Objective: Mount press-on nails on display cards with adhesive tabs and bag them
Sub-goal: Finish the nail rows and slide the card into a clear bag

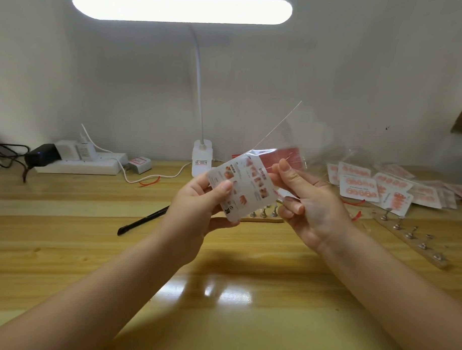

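Bagging step, judged from the card being partly at the mouth of the bag.

- White printed display card [244,187], back side up, is pinched by the left hand [197,200]: thumb on the printed face, other fingers curled behind it. The card's far edge is just inside or at the mouth of the clear plastic bag [286,140]; which one cannot be told, the film is nearly invisible.
- The bag is pinched by the right hand [310,201] at its mouth, index finger and thumb closed on the film just beside the card's right corner. The rest of the bag stands up and away from the fingers, unsupported.
- Mounted nails on the card's front are not visible from here.

Risks:
- Card corner may catch on the film edge if the mouth is held open on one side only; the bag could crumple or tear.
- Nails could be sheared off their adhesive tabs if the card is pushed in tilted against the film.
- Static cling may close the mouth ahead of the card.

Beyond the right fingers, a pile of finished bagged nail cards [376,187] lies on the wooden surface [246,306]. A black pen-like tool [144,220] lies below and left of the left fingers. Metal nail stands on strips [411,234] sit below the right fingers.
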